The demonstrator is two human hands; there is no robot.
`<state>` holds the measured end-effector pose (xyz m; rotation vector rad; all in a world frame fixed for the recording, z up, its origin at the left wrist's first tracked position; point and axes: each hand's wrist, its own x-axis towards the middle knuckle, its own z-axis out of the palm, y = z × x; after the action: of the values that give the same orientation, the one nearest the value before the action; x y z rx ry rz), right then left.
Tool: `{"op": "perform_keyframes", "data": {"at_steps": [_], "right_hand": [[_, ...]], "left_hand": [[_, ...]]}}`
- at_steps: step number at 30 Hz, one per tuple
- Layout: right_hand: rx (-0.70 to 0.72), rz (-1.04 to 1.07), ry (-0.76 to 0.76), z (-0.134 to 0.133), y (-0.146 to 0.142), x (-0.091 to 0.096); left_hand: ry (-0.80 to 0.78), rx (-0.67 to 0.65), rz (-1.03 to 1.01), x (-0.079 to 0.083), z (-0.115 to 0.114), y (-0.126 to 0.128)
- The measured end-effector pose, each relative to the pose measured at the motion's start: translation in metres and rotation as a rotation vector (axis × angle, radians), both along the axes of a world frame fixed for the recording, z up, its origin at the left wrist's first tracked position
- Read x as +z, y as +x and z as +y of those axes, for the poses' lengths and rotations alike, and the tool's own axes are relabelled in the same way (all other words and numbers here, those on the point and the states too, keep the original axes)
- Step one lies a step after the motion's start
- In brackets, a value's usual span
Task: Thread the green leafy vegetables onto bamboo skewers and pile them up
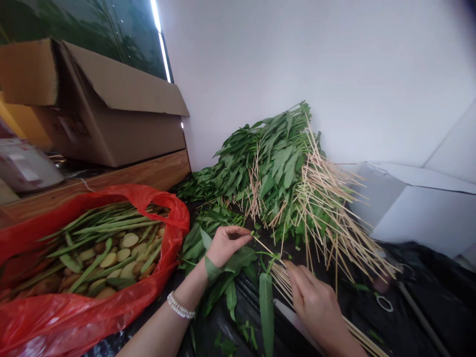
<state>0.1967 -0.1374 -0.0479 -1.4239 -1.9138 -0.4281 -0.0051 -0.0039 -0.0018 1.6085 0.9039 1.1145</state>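
Hands point(315, 301) at skewers point(281, 281) and leaves point(267, 312)

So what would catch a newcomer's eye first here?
Probably the big heap of leafy greens, bristling with thin wooden sticks, in the middle before the white wall. Next comes the bright red plastic bag at lower left, holding long green pods and pale slices.

TEXT: none legible | cardboard box point(145, 136): side marking point(76, 128) unreadable (too dark and blurred)
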Motion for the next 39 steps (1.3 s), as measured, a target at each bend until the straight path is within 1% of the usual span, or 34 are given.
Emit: {"op": "perform_keyframes", "data": {"at_steps": [4,8,11,15,18,20,23,25,31,34,39], "right_hand": [[-0.013,-0.026,-0.025,0.000,0.001,-0.002],[-0.023,-0.043,-0.053,0.000,0.001,-0.003],[-0.016,-0.046,-0.062,0.000,-0.001,-0.005],[-0.024,-0.036,-0.072,0.001,-0.003,-0.006],[-0.041,-0.030,-0.086,0.001,-0.003,-0.006],[-0.044,-0.021,-0.082,0.001,-0.002,-0.005],[-0.039,-0.002,-0.067,0.001,-0.002,-0.003],[-0.023,0.007,-0.060,0.001,-0.003,-0.002],[0.013,0.034,-0.057,-0.001,-0.005,-0.001],[0.025,0.029,-0.047,-0.001,-0.005,0.000],[0.043,0.025,-0.024,-0.002,-0.006,0.000]], "left_hand": [[0.068,0.023,0.072,0.000,-0.002,0.000],[0.250,0.067,0.199,-0.005,-0.002,0.000],[0.347,0.091,0.263,-0.008,-0.002,0.000],[0.427,0.089,0.340,-0.007,-0.005,0.002],[0.442,0.080,0.354,-0.004,-0.008,0.004],[0.383,0.050,0.306,-0.002,-0.008,0.004],[0.153,-0.037,0.161,0.000,-0.004,0.000],[0.006,-0.072,0.050,0.002,0.000,-0.003],[-0.219,-0.169,-0.112,-0.002,0.005,-0.007],[-0.285,-0.196,-0.170,-0.005,0.005,-0.007],[-0.303,-0.219,-0.214,-0.010,0.006,-0.006]]}}
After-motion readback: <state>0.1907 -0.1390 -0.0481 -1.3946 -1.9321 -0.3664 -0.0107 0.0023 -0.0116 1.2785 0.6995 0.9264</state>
